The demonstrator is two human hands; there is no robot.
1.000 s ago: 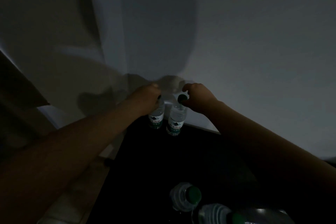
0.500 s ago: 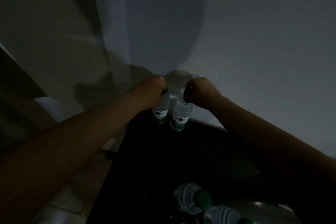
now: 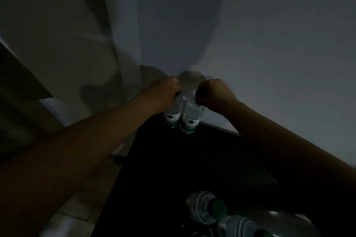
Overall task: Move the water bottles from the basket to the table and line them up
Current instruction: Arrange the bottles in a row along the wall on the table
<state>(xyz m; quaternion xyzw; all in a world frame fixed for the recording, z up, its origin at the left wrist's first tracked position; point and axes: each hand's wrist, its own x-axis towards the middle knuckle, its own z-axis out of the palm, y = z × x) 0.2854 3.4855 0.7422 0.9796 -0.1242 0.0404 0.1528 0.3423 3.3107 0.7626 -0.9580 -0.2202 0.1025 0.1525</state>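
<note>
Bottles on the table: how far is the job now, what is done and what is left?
Done: no bottle is released yet. In hand: the left hand grips the left bottle by its cap, the right hand grips the right bottle, both upright side by side at the far edge of the table. Left: let go, then move at least two near bottles at the bottom of the view.

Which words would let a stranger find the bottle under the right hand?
At the far edge of the dark table, by the wall, two labelled bottles stand side by side. It is the right bottle, its cap gripped by the right hand.
</note>
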